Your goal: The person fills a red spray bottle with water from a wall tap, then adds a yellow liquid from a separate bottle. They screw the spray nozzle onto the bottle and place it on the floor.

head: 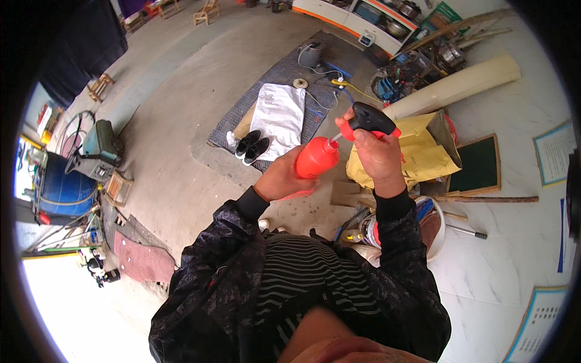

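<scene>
My left hand point(283, 177) grips a red plastic spray bottle point(317, 157), which leans to the right with its neck uncapped. In my right hand point(376, 156) is the black and red trigger spray head point(371, 120). Its pale dip tube point(336, 137) runs into the mouth of the bottle, so the head sits apart from the neck. The tube's lower end is hidden inside. Beyond the bottle, a white cloth point(278, 119) is spread over a patterned mat point(236, 118), with a pair of black shoes point(253, 147) at its near left corner.
A large yellow paper sack point(422, 145) stands right of my right hand, near a white bucket point(436, 236). Cables and a power strip point(339, 82) lie on the mat's far end. At left are a blue barrel point(68, 186) and a small wooden stool point(119, 188).
</scene>
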The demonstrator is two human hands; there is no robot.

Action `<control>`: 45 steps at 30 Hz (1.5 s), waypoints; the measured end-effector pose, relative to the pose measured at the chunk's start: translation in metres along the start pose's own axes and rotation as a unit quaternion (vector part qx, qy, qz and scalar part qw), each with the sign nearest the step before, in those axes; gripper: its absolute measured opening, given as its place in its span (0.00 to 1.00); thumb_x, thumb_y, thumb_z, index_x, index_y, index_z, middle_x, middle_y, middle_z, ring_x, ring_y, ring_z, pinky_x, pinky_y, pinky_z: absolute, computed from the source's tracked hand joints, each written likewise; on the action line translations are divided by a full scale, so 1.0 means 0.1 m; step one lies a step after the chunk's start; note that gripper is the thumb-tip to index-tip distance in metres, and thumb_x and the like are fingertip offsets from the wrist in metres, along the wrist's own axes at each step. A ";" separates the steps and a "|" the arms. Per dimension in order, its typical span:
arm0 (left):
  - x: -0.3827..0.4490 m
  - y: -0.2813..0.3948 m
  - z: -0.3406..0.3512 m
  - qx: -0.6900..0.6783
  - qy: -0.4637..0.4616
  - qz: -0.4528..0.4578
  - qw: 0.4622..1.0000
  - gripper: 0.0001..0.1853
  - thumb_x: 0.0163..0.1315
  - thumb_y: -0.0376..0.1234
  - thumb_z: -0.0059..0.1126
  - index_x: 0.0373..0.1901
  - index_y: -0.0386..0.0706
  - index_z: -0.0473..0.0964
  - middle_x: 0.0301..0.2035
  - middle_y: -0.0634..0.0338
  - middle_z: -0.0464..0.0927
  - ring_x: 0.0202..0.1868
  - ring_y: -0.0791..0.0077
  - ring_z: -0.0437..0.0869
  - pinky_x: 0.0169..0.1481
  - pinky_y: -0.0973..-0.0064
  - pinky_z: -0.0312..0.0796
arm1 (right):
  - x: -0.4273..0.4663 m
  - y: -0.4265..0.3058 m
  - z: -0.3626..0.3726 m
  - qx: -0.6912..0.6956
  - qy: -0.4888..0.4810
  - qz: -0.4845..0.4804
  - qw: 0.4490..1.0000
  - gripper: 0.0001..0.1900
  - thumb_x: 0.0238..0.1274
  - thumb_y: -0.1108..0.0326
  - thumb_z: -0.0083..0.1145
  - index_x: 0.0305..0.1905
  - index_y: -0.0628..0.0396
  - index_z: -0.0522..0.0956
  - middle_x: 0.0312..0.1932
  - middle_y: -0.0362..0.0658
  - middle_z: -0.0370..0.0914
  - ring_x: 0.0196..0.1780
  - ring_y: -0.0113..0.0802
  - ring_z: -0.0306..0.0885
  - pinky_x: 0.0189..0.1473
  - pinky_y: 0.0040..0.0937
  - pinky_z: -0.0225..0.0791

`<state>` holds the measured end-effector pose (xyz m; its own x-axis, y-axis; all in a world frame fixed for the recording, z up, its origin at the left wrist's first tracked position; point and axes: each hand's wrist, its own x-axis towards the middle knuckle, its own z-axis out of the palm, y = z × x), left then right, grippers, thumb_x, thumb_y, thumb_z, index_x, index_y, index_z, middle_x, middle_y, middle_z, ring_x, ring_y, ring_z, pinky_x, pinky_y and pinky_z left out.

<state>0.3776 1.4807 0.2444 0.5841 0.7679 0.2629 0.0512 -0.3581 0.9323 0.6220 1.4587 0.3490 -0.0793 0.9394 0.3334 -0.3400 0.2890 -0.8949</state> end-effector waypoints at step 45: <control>-0.40 0.16 -0.93 0.055 0.110 -0.002 0.992 0.39 0.54 0.50 0.82 0.61 0.35 0.78 0.41 0.40 0.89 0.45 0.43 0.94 0.53 0.56 0.84 | 0.50 0.78 0.69 -0.046 0.002 0.005 0.999 0.20 0.74 0.74 0.71 0.67 0.64 0.82 0.62 0.47 0.88 0.65 0.36 0.85 0.76 0.40 0.72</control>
<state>0.2796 1.4942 0.2719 0.3932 0.8628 0.3178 0.1486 -0.4007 0.9041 0.5269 1.5158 0.3159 -0.0792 0.9431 0.3230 -0.2523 0.2945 -0.9218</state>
